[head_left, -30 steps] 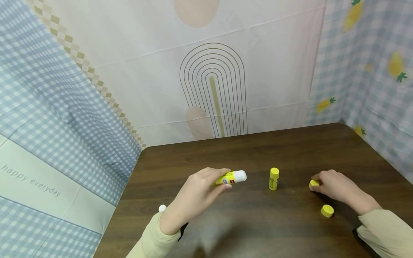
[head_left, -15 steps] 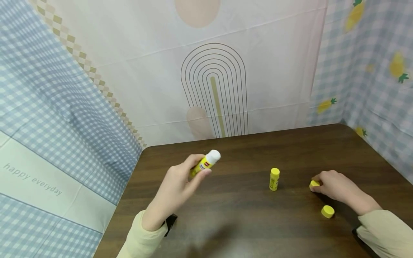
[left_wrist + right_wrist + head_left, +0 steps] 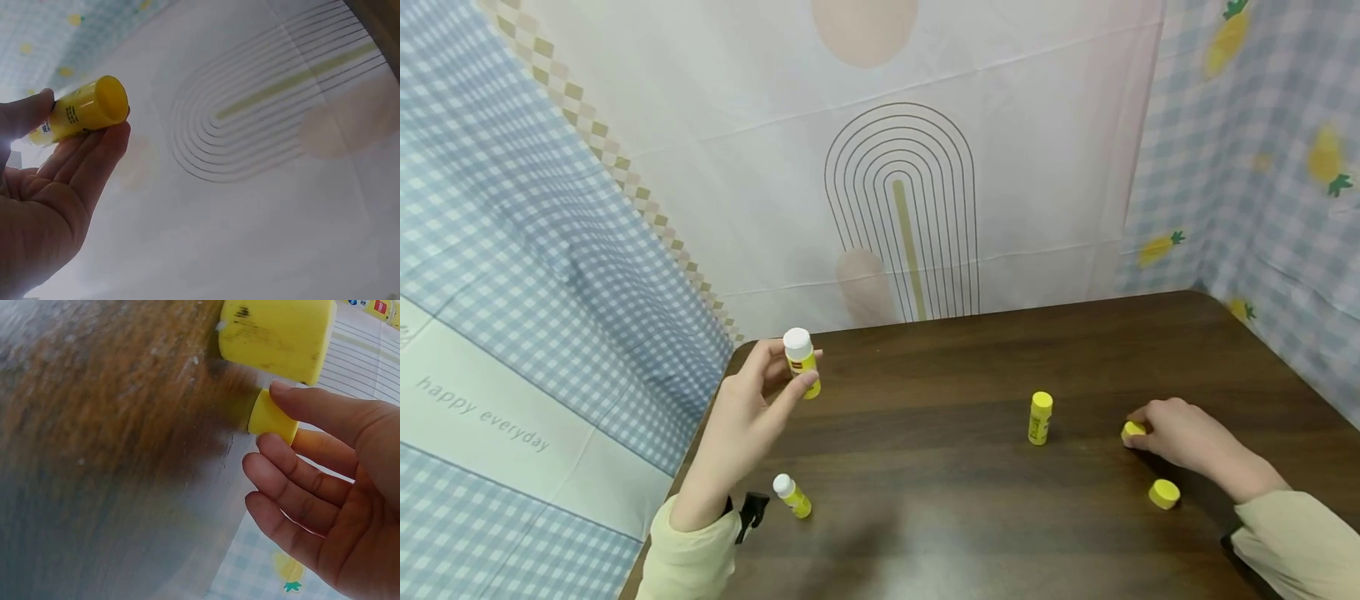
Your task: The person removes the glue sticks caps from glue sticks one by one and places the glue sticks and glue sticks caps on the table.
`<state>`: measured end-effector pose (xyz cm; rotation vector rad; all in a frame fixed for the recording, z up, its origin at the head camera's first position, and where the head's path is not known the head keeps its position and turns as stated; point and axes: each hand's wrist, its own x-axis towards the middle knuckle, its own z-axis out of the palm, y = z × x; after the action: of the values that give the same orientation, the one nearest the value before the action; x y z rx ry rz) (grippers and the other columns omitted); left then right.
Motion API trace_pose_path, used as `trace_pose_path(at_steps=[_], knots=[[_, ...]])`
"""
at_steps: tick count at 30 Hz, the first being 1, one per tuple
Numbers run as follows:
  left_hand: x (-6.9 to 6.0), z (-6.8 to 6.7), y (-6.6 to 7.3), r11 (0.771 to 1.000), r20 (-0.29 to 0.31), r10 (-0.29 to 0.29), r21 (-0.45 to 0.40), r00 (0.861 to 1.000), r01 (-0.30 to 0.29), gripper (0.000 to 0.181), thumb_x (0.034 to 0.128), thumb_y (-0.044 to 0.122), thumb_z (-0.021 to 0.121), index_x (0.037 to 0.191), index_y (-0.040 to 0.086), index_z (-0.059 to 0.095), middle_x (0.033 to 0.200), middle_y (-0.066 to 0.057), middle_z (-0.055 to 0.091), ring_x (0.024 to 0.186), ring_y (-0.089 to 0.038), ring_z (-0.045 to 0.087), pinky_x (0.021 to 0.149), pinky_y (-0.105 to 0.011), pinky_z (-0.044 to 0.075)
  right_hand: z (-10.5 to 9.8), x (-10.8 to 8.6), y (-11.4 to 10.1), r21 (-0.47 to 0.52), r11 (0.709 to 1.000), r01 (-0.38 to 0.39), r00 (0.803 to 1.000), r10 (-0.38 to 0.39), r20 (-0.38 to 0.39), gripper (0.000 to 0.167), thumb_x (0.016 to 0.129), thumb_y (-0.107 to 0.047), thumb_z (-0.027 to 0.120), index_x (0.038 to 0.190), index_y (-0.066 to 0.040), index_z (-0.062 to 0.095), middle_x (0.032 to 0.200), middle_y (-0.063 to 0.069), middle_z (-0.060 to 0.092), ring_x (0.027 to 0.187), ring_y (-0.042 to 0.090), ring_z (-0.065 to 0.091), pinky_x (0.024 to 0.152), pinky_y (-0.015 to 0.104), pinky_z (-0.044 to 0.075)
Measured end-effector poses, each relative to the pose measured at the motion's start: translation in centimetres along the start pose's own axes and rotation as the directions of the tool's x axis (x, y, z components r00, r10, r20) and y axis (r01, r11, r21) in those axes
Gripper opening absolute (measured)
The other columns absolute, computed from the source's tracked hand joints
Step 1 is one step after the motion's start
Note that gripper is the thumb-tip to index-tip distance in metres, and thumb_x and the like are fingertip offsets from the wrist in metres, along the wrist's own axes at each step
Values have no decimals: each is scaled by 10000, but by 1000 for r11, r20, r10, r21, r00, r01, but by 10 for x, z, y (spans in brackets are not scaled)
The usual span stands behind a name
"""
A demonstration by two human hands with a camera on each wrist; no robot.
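Note:
My left hand (image 3: 741,417) pinches a glue stick (image 3: 802,364) between thumb and fingers above the table's left part, white end up. In the left wrist view the yellow end of this glue stick (image 3: 94,107) faces the camera. My right hand (image 3: 1183,435) pinches a small yellow cap (image 3: 1132,432) on the table at the right; the right wrist view shows thumb and fingers around that cap (image 3: 273,417). A second yellow cap (image 3: 1164,493) lies nearer, below the right hand.
A yellow-capped glue stick (image 3: 1040,418) stands upright right of the middle of the dark wooden table (image 3: 925,467). Another glue stick (image 3: 792,496) with a white end stands beside the left wrist. Patterned cloths (image 3: 1045,167) hang behind and at both sides.
My left hand has moved left with the glue stick, turning it from nearly level to upright. The glue stick by the left wrist has come into fuller view. My right hand stays put.

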<state>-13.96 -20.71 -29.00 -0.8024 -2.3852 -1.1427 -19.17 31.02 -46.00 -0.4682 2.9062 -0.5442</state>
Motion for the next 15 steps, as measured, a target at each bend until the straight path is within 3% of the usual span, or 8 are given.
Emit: trace_pose_path(at_steps=[6, 8, 11, 15], knots=[[-5, -6, -33, 993, 69, -118, -4, 991, 118, 258, 991, 179, 662, 1222, 133, 555, 1213, 15, 712, 1038, -141, 701, 861, -244, 540, 0, -1, 3, 11, 1000, -12, 1000, 12, -1, 387, 892, -213, 761, 1094, 111, 702, 1000, 221, 715, 822, 314, 692, 697, 492, 550], [-10, -9, -47, 987, 89, -162, 4, 983, 162, 248, 997, 198, 653, 1216, 156, 544, 1239, 23, 701, 1065, -128, 688, 842, -242, 535, 1, -1, 3, 17, 1000, -10, 1000, 10, -3, 391, 894, -216, 760, 1098, 111, 701, 1004, 222, 715, 832, 321, 693, 703, 496, 550], [-19, -15, -68, 977, 113, -212, 9, 971, 213, 244, 1004, 187, 640, 1219, 151, 530, 1269, -14, 688, 1006, -162, 687, 699, -244, 505, 2, -1, 3, 22, 1000, -10, 1000, 10, -9, 389, 894, -214, 759, 1100, 111, 700, 1004, 218, 715, 832, 318, 692, 704, 494, 551], [-34, -20, -95, 961, 142, -275, 18, 951, 275, 240, 1008, 186, 634, 1205, 104, 525, 1274, -68, 682, 1035, -201, 677, 712, -259, 513, 3, -1, 2, 29, 999, -15, 1000, 15, -14, 394, 895, -214, 758, 1108, 112, 697, 1008, 218, 714, 816, 298, 690, 693, 483, 549]])
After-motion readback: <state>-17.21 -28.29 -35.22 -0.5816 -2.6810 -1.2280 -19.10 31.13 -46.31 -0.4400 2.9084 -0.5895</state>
